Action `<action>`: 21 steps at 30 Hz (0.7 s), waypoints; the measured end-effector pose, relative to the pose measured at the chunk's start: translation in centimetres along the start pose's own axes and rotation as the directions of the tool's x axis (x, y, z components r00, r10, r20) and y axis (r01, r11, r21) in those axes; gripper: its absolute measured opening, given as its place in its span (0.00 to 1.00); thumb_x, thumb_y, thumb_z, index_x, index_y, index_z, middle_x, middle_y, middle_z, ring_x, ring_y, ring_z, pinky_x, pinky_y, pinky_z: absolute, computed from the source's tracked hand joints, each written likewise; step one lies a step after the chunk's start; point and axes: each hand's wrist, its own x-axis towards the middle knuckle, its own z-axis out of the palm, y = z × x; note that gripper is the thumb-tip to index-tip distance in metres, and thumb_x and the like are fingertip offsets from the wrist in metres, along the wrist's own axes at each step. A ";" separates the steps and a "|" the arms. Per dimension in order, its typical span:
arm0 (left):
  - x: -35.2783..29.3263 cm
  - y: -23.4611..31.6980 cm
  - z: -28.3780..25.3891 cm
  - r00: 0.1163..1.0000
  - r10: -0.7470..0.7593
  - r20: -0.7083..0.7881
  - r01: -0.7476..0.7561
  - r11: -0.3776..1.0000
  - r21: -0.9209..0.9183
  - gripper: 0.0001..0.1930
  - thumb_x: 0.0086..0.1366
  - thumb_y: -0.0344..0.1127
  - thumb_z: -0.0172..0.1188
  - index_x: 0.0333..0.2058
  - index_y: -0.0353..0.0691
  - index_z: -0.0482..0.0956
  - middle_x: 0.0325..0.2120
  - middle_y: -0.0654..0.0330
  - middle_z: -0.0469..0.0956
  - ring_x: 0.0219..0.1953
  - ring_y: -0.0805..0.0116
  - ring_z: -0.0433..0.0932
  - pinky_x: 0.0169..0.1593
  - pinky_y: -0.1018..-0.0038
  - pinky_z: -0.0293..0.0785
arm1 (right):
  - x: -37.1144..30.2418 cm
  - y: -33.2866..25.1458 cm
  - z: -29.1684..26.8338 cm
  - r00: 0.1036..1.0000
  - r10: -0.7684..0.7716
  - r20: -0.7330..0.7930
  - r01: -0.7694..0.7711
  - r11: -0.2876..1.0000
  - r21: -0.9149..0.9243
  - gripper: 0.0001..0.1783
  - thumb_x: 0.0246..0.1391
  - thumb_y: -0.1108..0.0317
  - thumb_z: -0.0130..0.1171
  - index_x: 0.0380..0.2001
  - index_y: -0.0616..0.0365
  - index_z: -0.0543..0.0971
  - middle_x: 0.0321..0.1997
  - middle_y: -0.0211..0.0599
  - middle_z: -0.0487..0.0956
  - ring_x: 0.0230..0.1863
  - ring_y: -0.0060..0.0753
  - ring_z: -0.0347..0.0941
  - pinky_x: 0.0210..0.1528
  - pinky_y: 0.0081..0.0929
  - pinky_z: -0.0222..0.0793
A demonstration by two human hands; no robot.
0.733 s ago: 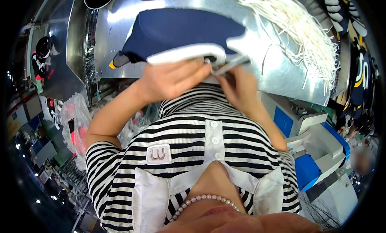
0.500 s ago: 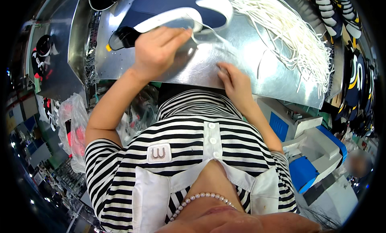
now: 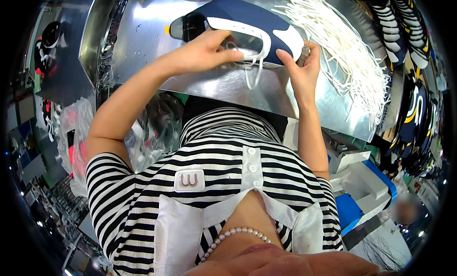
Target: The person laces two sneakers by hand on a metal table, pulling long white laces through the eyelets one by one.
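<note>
A navy and white shoe upper (image 3: 238,14) lies flat on the metal tabletop, its dark mesh end toward the left. My left hand (image 3: 214,50) is closed at the white eyelet strip along its opening, thumb and fingers pinching the strip's edge. From there a white lace (image 3: 254,78) hangs in a loop over the near side. My right hand (image 3: 302,69) grips the white right-hand end of the upper, thumb on top. A small grey metal tool (image 3: 303,56) with a thin point is tucked in its fingers; its kind is unclear.
A big bundle of white laces (image 3: 342,52) spreads over the table's right side. More shoe uppers (image 3: 412,104) hang or stack beyond the right edge. A blue and white machine (image 3: 357,190) stands below right, and clear plastic bags (image 3: 81,138) are at lower left.
My right hand has moved up from the table's near edge onto the upper and grips it. My left hand has moved right along the eyelet strip. The upper has shifted right and slightly nearer.
</note>
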 end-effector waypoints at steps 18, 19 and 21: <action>2.8 -2.8 -0.4 0.972 -0.226 -0.066 0.219 0.971 -0.095 0.09 0.65 0.31 0.61 0.42 0.36 0.82 0.31 0.62 0.82 0.33 0.75 0.80 0.39 0.76 0.76 | -0.8 -3.2 0.5 0.943 0.330 0.039 -0.332 0.936 0.118 0.26 0.49 0.61 0.73 0.43 0.63 0.71 0.33 0.34 0.79 0.32 0.21 0.74 0.35 0.20 0.71; 2.5 -2.8 -0.4 0.981 -0.185 -0.063 0.176 0.977 -0.120 0.09 0.65 0.31 0.62 0.42 0.35 0.82 0.32 0.64 0.82 0.34 0.75 0.79 0.43 0.76 0.75 | -0.7 -3.3 0.2 0.936 0.347 0.057 -0.351 0.930 0.107 0.26 0.49 0.61 0.73 0.43 0.63 0.71 0.34 0.35 0.79 0.32 0.21 0.74 0.35 0.20 0.71; 2.6 -2.8 -0.2 0.995 -0.095 -0.024 0.092 0.990 -0.106 0.08 0.63 0.32 0.64 0.39 0.36 0.84 0.33 0.61 0.83 0.37 0.75 0.80 0.45 0.76 0.75 | -0.5 -3.3 0.0 0.921 0.379 0.093 -0.387 0.918 0.086 0.25 0.50 0.61 0.73 0.43 0.64 0.71 0.35 0.36 0.79 0.33 0.23 0.76 0.35 0.21 0.72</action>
